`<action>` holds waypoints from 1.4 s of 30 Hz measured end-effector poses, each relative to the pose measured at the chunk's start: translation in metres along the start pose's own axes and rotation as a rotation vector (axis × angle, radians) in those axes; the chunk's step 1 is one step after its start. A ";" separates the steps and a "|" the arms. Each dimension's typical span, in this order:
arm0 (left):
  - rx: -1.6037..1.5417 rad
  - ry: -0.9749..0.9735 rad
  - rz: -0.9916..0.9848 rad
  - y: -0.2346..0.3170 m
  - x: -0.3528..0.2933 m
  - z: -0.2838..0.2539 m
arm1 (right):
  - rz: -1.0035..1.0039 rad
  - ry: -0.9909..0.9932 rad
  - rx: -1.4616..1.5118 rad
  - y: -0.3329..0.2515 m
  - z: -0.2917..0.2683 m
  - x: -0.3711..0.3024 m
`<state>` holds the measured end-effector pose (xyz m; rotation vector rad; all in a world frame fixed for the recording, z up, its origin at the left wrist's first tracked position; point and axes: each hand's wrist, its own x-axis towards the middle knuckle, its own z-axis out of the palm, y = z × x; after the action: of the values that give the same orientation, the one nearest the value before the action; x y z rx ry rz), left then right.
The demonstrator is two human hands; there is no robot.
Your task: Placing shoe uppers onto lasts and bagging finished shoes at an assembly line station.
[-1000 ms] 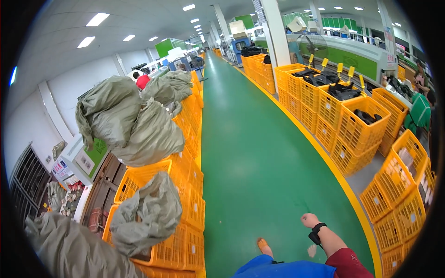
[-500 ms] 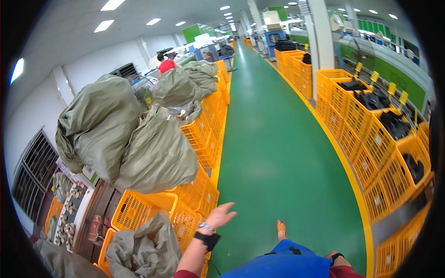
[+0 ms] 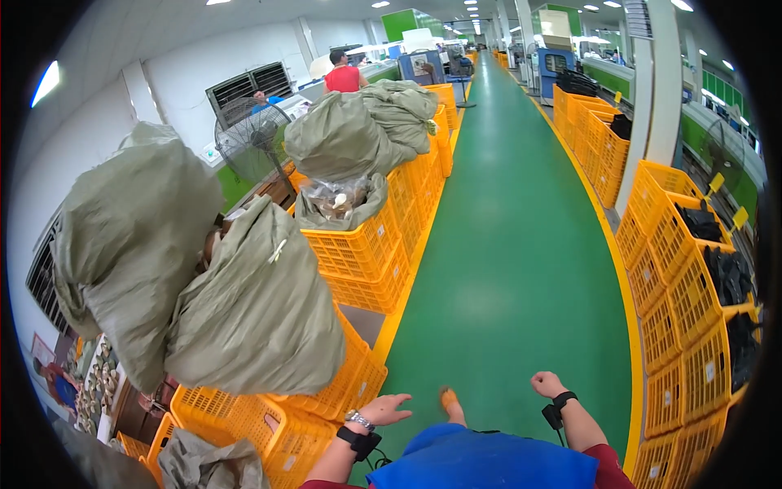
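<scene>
My left hand (image 3: 384, 409) is held out low over the green walkway with its fingers stretched and nothing in them. It wears a metal watch and a black wristband, and the orange crates (image 3: 334, 383) on the left are closest to it. Out to the right, my right hand (image 3: 548, 383) hangs over the floor with its fingers curled in, and no object shows in it. A black band with a small box circles that wrist. Large grey-green sacks (image 3: 257, 306) bulge on top of the left crates. A blue garment (image 3: 489, 460) covers my front.
Green floor (image 3: 489, 269) runs ahead between yellow lines. On the right, stacked orange crates (image 3: 700, 326) hold black pieces, beside a white pillar (image 3: 652, 122). Left stand a fan (image 3: 251, 134) and a person in red (image 3: 344, 77); another person (image 3: 59, 381) is at the far left.
I have moved forward along the walkway, and the crates and sacks appear closer. My right hand has swung up into view. The left hand sits lower, still with fingers stretched.
</scene>
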<state>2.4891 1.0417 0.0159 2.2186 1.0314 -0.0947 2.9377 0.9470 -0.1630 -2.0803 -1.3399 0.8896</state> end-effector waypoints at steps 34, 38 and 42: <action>-1.152 1.567 -0.410 -0.420 0.567 -0.624 | -0.454 -0.096 -0.014 -0.406 -0.097 1.034; -1.148 1.614 -0.309 -0.502 0.577 -0.652 | -0.434 -0.298 0.033 -0.508 -0.058 1.096; -1.406 1.586 0.134 -0.517 0.616 -0.662 | -0.277 -0.300 0.096 -0.520 -0.049 1.182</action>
<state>2.4110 2.0807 0.0346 0.6681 0.9827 1.9864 3.0222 2.2324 -0.0583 -1.6828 -1.6545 1.1476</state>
